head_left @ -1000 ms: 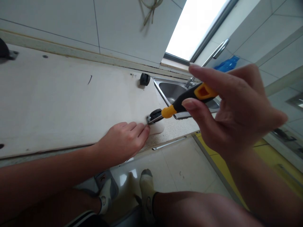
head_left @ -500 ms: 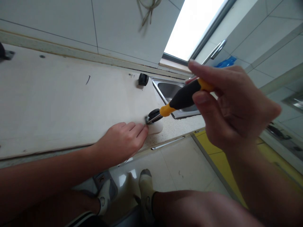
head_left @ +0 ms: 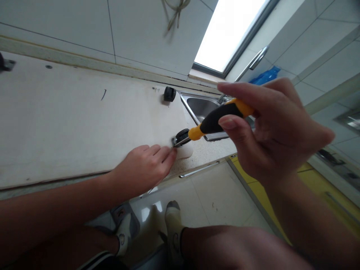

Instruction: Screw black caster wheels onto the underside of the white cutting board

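My right hand (head_left: 267, 127) is closed round the handle of a black-and-yellow screwdriver (head_left: 218, 119), thumb and fingers on its back end. The screwdriver slants down to the left, and its shaft reaches the metal bracket of a black caster wheel (head_left: 182, 135) on a pale board (head_left: 84, 123). Beside that bracket, my left hand (head_left: 150, 165) rests on the board with fingers curled together close to the screwdriver's tip. Whatever those fingertips hold is hidden. A second black caster (head_left: 169, 94) stands on the board nearer the wall.
The board lies along the counter (head_left: 206, 152), next to a steel sink (head_left: 198, 107) with a tap (head_left: 258, 58). Another dark fitting (head_left: 7, 64) sits at the far left. Below are the tiled floor and yellow cabinet fronts (head_left: 253, 187).
My right hand and the screwdriver handle have shifted slightly left, and the handle now lies a little flatter. The left hand keeps its place by the bracket.
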Demonstrator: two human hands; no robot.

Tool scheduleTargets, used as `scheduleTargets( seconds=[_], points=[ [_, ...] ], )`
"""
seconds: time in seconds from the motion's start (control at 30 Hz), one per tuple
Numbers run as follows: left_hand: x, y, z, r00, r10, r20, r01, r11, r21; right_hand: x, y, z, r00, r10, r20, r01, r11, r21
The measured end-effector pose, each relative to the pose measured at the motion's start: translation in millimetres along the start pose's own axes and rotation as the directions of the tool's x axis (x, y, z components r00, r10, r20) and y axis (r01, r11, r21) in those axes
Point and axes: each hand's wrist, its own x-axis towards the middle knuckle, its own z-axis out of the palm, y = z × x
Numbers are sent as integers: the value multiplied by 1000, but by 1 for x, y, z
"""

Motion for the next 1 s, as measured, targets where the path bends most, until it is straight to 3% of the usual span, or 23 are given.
scheduleTargets(
  seconds=[0.13, 0.47, 0.8, 1.0],
  points=[
    [-1, 0, 1, 1000, 7, 5, -7, 1000, 2, 1, -4, -6, 982, 54, 183, -74, 992, 103],
    [1, 1, -2, 1000, -7, -4, 7, 1000, -26, 1, 9, 10, 997, 72, -27, -69, 993, 98],
    [0, 1, -2, 1000, -3, 6, 3, 1000, 4, 3, -1, 1, 989, 133, 63, -138, 987, 83],
    [1, 1, -2, 1000, -7, -7, 7, 1000, -6, 3, 0, 6, 991, 132, 32, -135, 980, 144]
  ],
)
